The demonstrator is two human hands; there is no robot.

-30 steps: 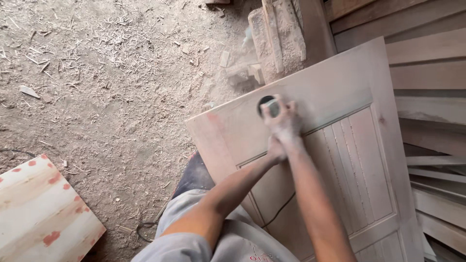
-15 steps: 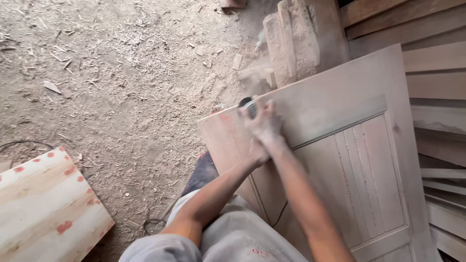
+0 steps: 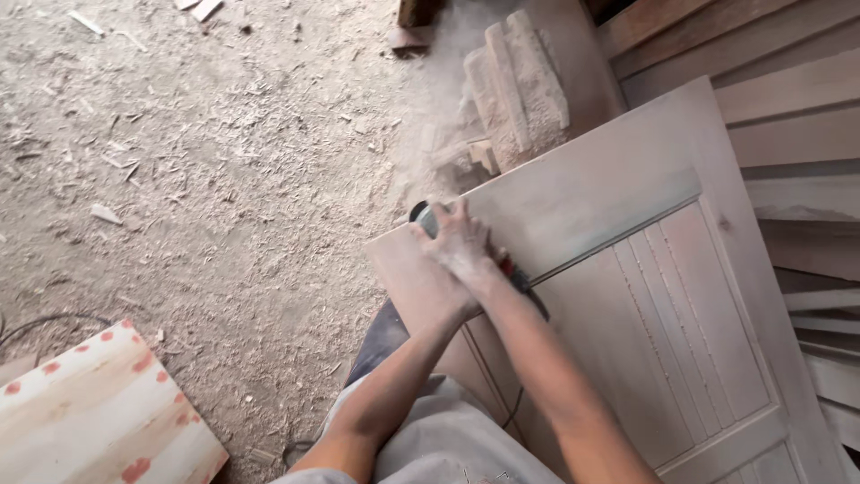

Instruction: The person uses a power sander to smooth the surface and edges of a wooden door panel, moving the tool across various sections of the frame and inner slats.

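So, grip: both my hands are stacked on a small power sander [image 3: 428, 218]. The right hand [image 3: 466, 242] is on top and clamped down over its body; the left hand [image 3: 445, 291] sits under and beside it, and I honestly can't tell whether it's wrapped around the tool or just pressing.
Tool: only a dark round head peeks out past my fingertips, with a bit of red and black body showing behind the wrist. Everything else is covered by my hands.
Where it sits: on the top-left corner of a wooden door [image 3: 627, 296] that lies tilted across the right half of the view, close to its left edge.
Door: pale, dusty, plain band on top, grooved panel below. Its lower end runs out of frame.
Cord: a thin dark cable [image 3: 517, 405] drops between my forearms, then disappears behind my shirt.
Hard to see: a haze of dust hangs above the sander, blurring the carved wood block [image 3: 518, 85] behind the door.
Right edge: stacked planks [image 3: 788, 116], cut off by the frame.
Floor: dirt floor [image 3: 206, 170] covered in shavings and chips.
Bottom left: a flat board [image 3: 94, 417], cream with red blotches, corner cropped. No labels or signs I can make out.
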